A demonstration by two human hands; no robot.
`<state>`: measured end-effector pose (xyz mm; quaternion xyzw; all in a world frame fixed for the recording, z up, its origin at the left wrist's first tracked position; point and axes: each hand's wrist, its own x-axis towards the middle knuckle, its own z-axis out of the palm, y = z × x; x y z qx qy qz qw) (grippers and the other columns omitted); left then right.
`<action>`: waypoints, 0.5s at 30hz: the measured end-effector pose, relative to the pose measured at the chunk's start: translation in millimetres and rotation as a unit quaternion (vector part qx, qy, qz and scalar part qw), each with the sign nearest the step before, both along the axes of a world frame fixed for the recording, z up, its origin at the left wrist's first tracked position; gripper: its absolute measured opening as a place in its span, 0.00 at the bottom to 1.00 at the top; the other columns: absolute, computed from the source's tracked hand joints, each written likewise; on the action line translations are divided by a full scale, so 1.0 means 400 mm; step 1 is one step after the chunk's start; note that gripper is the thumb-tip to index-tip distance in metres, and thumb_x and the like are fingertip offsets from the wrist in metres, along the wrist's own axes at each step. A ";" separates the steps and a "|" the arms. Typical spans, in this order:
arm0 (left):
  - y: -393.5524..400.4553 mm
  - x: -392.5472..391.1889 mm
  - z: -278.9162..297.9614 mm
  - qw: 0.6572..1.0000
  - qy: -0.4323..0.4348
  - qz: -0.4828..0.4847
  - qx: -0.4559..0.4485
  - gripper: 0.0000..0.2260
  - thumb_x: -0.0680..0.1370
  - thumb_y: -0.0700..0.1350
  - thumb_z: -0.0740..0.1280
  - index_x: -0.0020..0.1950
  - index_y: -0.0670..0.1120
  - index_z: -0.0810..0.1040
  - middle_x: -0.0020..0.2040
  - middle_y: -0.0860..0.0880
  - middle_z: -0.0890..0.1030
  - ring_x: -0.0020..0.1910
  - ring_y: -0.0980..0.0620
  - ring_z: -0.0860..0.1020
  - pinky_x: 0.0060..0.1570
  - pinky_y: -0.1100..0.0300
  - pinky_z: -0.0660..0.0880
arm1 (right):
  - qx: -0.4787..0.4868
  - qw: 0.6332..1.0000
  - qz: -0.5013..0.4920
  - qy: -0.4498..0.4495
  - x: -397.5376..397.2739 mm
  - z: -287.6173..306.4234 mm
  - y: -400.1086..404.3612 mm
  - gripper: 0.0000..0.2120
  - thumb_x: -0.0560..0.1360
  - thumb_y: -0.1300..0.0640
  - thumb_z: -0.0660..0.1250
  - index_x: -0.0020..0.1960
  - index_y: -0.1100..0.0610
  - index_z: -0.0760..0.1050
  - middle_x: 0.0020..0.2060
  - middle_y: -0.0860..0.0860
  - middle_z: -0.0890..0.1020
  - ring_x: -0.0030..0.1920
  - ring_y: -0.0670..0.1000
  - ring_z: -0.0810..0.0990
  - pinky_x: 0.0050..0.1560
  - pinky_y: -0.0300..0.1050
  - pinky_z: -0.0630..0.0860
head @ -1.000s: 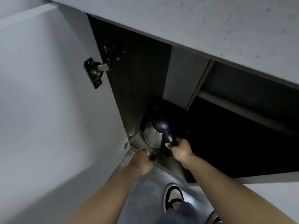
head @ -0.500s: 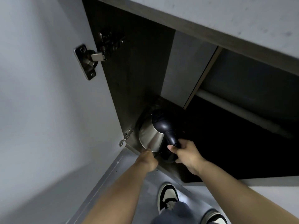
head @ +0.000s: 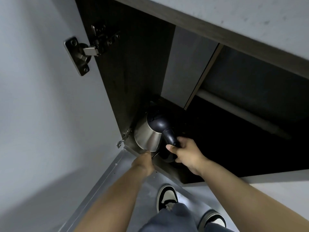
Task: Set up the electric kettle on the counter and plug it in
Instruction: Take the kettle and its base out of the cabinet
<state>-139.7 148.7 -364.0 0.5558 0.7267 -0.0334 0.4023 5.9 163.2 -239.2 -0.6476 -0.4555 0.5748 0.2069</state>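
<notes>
**Kettle at the cabinet mouth**

Dark open cabinet filling frame centre, pale door swung left. Steel kettle low at centre, on the cabinet floor's front edge. Right hand wrapped round the black handle; left hand under the base, grip hidden, cannot tell. Risk: base or cord snagging the lip, tipping the kettle.

Home kitchen, open base cabinet, countertop, kettle
</notes>
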 end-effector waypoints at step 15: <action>-0.016 0.027 0.173 0.941 -0.244 0.205 0.115 0.13 0.70 0.46 0.70 0.53 0.51 0.80 0.47 0.49 0.83 0.47 0.52 0.80 0.50 0.60 0.75 | 0.022 0.999 -0.017 0.018 -0.019 0.094 -0.017 0.06 0.76 0.59 0.68 0.52 0.60 0.77 0.47 0.61 0.81 0.44 0.55 0.78 0.44 0.50 0.76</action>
